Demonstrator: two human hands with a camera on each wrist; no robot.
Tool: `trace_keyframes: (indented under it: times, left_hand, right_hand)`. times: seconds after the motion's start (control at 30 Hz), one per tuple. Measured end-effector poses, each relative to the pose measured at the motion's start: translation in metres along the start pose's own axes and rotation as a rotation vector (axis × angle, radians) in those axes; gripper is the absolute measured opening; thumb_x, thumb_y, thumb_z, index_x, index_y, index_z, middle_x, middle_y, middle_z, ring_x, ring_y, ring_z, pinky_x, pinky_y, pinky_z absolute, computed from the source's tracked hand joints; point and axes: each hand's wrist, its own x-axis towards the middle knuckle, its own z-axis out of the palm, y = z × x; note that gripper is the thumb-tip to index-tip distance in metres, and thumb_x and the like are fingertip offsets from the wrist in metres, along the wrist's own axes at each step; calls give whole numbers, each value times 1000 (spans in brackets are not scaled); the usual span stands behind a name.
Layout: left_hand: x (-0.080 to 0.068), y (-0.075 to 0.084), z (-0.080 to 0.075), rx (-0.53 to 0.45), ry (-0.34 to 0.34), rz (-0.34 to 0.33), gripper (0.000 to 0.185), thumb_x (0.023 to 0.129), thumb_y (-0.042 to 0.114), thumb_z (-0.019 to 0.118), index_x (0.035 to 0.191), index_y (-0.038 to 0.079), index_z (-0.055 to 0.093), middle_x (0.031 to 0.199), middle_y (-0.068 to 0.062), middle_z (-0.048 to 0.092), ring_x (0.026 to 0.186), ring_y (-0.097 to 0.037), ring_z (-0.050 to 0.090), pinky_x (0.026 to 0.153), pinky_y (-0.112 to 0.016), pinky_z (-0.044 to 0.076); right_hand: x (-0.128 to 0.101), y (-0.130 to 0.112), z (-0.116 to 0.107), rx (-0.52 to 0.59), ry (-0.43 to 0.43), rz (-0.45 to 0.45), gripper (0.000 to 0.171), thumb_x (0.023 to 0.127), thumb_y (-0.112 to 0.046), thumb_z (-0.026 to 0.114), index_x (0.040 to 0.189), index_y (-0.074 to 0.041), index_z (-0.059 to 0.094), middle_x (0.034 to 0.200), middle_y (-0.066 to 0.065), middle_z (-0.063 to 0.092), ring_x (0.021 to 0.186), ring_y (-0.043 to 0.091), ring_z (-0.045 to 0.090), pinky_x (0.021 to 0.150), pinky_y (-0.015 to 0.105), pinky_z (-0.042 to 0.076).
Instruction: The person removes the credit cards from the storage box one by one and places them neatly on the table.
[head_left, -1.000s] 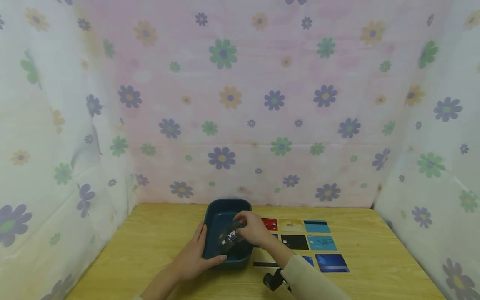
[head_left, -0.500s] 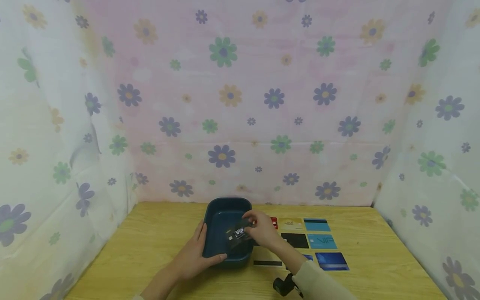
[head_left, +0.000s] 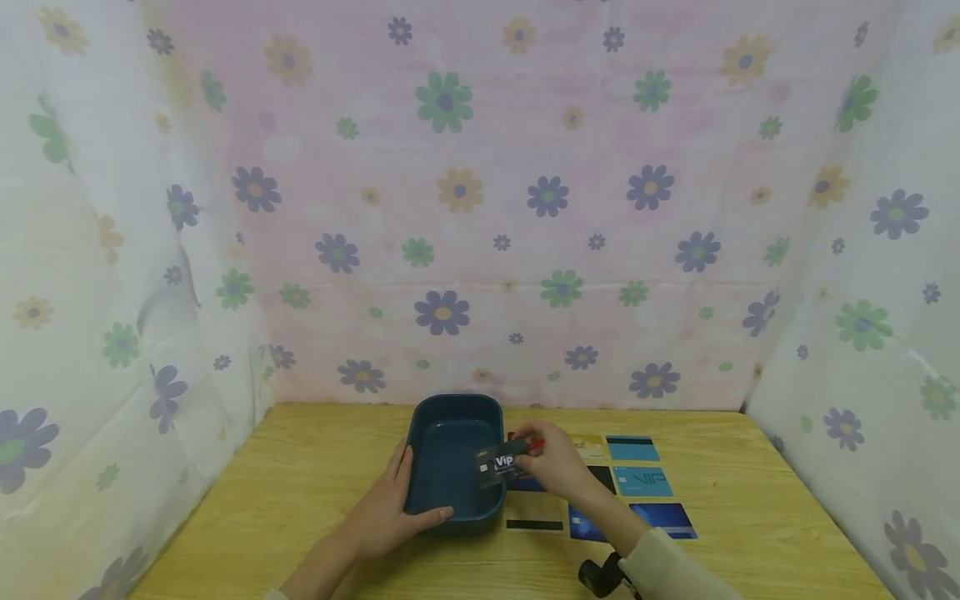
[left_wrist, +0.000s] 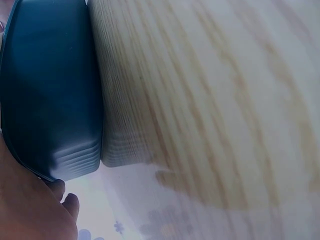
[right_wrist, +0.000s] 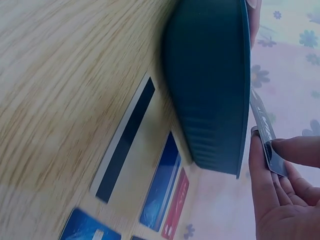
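Observation:
A dark, partly see-through plastic card (head_left: 498, 463) printed "Vip" is pinched between the thumb and fingers of my right hand (head_left: 558, 462). It overlaps the right rim of a deep blue plastic bin (head_left: 450, 406) in the head view. From the right wrist, the card (right_wrist: 267, 137) shows nearly edge-on beside the bin's rim, thumb on one face and fingers behind. My left hand (head_left: 382, 504) holds the bin by its left side, fingers along the outer wall and thumb at the near rim. No card shows on the visible bin floor.
Right of the bin, cards lie in rows on the wooden table (head_left: 247, 500): a striped blue card (head_left: 632, 448), a light blue VIP card (head_left: 645, 482), a cream striped card (head_left: 534, 512) and several others. A black device (head_left: 600, 575) sits by the right wrist. Flowered cloth (head_left: 480, 208) surrounds the table.
My right hand has moved right with the card, from over the middle of the bin to its right rim. My left hand and the bin have stayed in place.

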Motion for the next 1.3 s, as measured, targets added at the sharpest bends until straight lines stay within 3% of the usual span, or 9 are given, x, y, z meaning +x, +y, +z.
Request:
trace_keyframes:
  times: [0.17,0.4,0.63,0.83,1.07,1.3]
  left_hand:
    - [1,-2,0,14,1,3,130,80,79,66,163,0,5,171,-18,-3,150,-48,24,114,-64,33]
    - [1,-3,1,13,-2,13,128,82,76,67,163,-2,6,171,-18,-3,150,-49,24,114,-65,32]
    - [1,-3,1,18,0,15,129,81,78,67,163,-1,6,171,-18,-2,150,-48,24,114,-64,33]
    - [0,-3,-1,11,-11,14,128,81,77,67,163,0,6,171,-18,-2,150,-49,24,114,-65,32]
    - [0,-4,-4,16,-5,20,128,81,77,67,163,0,5,171,-19,-1,151,-49,23,115,-65,31]
    - [2,-6,-1,26,-7,30,129,81,78,67,163,0,6,171,-18,-1,151,-48,22,115,-65,31]
  right_hand:
    - [-4,4,-7,-19,17,47,26,86,6,73,110,0,68,99,13,65,77,19,63,64,32,58]
    - [-14,9,-16,59,6,98,25,87,7,72,110,3,66,98,14,62,75,20,66,65,37,59]
    - [-26,13,-29,71,22,171,24,87,2,76,109,0,66,100,13,63,74,20,63,61,36,55]
    - [-43,18,-39,127,-39,200,31,85,0,78,113,3,66,97,12,66,82,19,62,67,36,58]
    - [-62,30,-38,217,-108,250,32,85,1,77,114,5,64,98,12,62,80,19,65,69,37,58]
    - [-83,40,-27,152,-147,249,29,78,3,78,105,2,67,88,7,65,85,20,59,70,32,53]
